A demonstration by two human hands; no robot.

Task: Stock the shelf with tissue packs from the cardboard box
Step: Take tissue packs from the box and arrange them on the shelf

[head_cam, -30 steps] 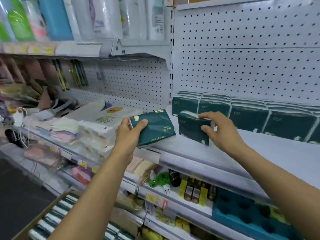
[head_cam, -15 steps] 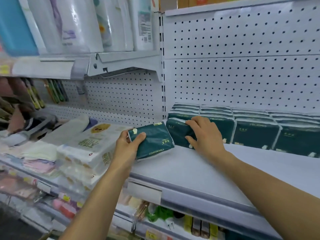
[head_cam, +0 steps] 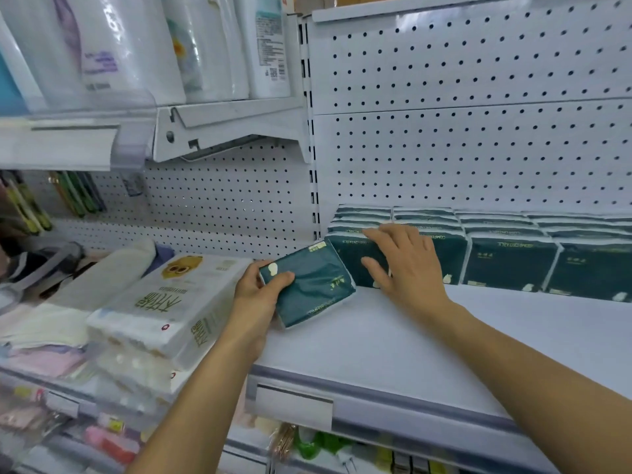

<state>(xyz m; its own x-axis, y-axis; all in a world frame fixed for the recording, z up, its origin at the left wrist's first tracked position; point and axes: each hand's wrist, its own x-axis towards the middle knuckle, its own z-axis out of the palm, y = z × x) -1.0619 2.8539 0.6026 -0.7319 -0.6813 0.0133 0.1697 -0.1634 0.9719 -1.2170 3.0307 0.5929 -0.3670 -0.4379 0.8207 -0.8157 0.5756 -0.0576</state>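
My left hand (head_cam: 261, 292) grips a dark green tissue pack (head_cam: 313, 285) by its left end, holding it tilted just over the white shelf (head_cam: 393, 350). My right hand (head_cam: 407, 265) presses with straight fingers against the front of another green pack (head_cam: 352, 261), which stands at the left end of the row of green packs (head_cam: 509, 258) along the pegboard back wall. The cardboard box is out of view.
White tissue bundles (head_cam: 171, 309) are stacked on the neighbouring shelf to the left. A higher shelf (head_cam: 222, 124) with tall white packs overhangs at upper left. The shelf's front rail with a price holder (head_cam: 294, 405) runs below my arms. Small goods fill the lower shelves.
My right hand carried its pack from mid-shelf back to the left end of the row and now presses on it. My left hand kept its pack. The view rose, losing the box.
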